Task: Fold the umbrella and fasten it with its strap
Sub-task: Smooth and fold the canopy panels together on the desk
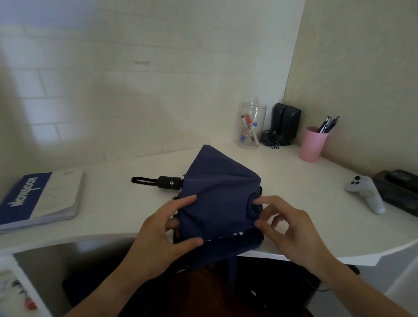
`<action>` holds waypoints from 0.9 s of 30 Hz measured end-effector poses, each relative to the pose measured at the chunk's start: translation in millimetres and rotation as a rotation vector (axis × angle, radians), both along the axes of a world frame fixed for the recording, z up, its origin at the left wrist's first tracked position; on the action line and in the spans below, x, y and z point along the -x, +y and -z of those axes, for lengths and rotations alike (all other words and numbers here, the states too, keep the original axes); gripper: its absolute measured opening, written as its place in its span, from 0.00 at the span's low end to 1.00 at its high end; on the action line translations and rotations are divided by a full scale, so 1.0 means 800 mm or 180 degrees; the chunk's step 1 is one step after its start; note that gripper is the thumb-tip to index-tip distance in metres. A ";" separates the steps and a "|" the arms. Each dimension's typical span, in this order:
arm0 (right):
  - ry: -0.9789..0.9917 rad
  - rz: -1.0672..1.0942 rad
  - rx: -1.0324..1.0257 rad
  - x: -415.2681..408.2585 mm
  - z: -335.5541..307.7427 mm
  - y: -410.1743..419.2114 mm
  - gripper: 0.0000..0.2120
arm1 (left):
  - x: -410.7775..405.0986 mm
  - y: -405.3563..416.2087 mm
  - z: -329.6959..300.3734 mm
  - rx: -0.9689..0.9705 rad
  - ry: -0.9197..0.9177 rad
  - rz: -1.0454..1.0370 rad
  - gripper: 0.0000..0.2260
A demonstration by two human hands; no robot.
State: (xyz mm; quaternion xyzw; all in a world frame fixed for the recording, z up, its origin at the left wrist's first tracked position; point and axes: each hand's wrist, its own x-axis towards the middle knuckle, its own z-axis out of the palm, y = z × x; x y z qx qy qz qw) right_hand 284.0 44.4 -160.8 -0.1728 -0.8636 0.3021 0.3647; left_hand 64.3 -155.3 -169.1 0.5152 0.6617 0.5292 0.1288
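A blue notebook (37,200) lies at the left of the white surface (114,201). Toward the back corner stand a clear jar (251,125) of markers, two black speakers (284,123) and a pink cup (313,144) of pens. A white game controller (366,193) rests at the right, beside a black case (407,192).

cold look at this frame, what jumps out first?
The navy umbrella at the desk's near edge, canopy loose, with both hands on it: left hand gripping its left side, right hand pinching fabric on the right. Its black handle points left toward a blue notebook. A pink cup of pens stands in the back corner.
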 end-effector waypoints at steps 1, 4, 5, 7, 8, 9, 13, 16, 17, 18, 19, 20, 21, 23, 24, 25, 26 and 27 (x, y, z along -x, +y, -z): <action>0.0005 -0.0022 -0.0113 0.002 -0.002 -0.002 0.19 | 0.001 0.000 0.001 0.0015 0.0032 -0.0005 0.37; 0.0036 -0.0143 -0.0046 0.011 -0.007 -0.006 0.11 | 0.002 -0.001 0.002 -0.0065 0.0038 -0.0021 0.37; 0.0084 -0.0197 0.0125 0.012 -0.008 -0.006 0.09 | 0.001 -0.001 0.001 -0.0120 -0.0004 -0.0014 0.36; 0.0221 -0.0263 0.0482 0.012 -0.011 -0.006 0.07 | 0.003 -0.003 0.000 -0.0210 -0.0044 -0.0005 0.32; 0.0254 -0.0219 0.0606 0.010 -0.012 -0.006 0.08 | 0.003 -0.004 0.000 -0.0207 -0.0030 -0.0004 0.29; 0.0250 -0.0105 0.0661 0.010 -0.012 -0.005 0.08 | 0.003 -0.004 -0.001 -0.0182 -0.0017 0.0016 0.27; 0.0121 0.0272 0.0482 0.024 -0.005 -0.004 0.09 | 0.000 0.000 0.000 -0.0182 -0.0077 0.0122 0.25; 0.0238 0.0162 0.0574 0.031 -0.004 -0.004 0.06 | 0.000 0.001 -0.001 -0.0277 -0.0079 0.0152 0.26; 0.0351 0.0096 0.0758 0.028 -0.005 -0.002 0.05 | 0.001 0.000 -0.001 -0.0307 -0.0120 0.0129 0.26; 0.0470 0.0023 0.0975 0.023 -0.008 0.001 0.03 | 0.002 -0.002 0.000 -0.0327 -0.0164 0.0084 0.26; 0.0531 -0.0032 0.1150 0.017 -0.009 0.005 0.02 | 0.004 -0.004 0.001 -0.0334 -0.0187 0.0029 0.25; 0.0497 -0.0051 0.1211 0.011 -0.009 0.009 0.02 | 0.005 -0.005 0.002 -0.0317 -0.0175 -0.0010 0.25; 0.0368 -0.0034 0.1137 0.006 -0.007 0.012 0.02 | 0.004 -0.006 0.004 -0.0287 -0.0139 -0.0029 0.24; 0.0007 0.0066 0.0748 0.000 -0.003 0.015 0.02 | 0.002 -0.008 0.007 -0.0232 0.0034 -0.0047 0.24; -0.0145 0.0095 0.0558 -0.002 0.000 0.015 0.03 | 0.001 -0.009 0.008 -0.0191 0.0163 -0.0063 0.24; -0.0276 0.0079 0.0391 -0.004 0.002 0.014 0.05 | 0.000 -0.010 0.009 -0.0134 0.0298 -0.0092 0.23; -0.0407 0.0041 0.0181 -0.007 0.002 0.014 0.06 | -0.001 -0.011 0.011 -0.0080 0.0442 -0.0126 0.23; -0.0510 0.0011 -0.0108 -0.010 0.001 0.014 0.08 | -0.002 -0.013 0.012 -0.0035 0.0580 -0.0155 0.22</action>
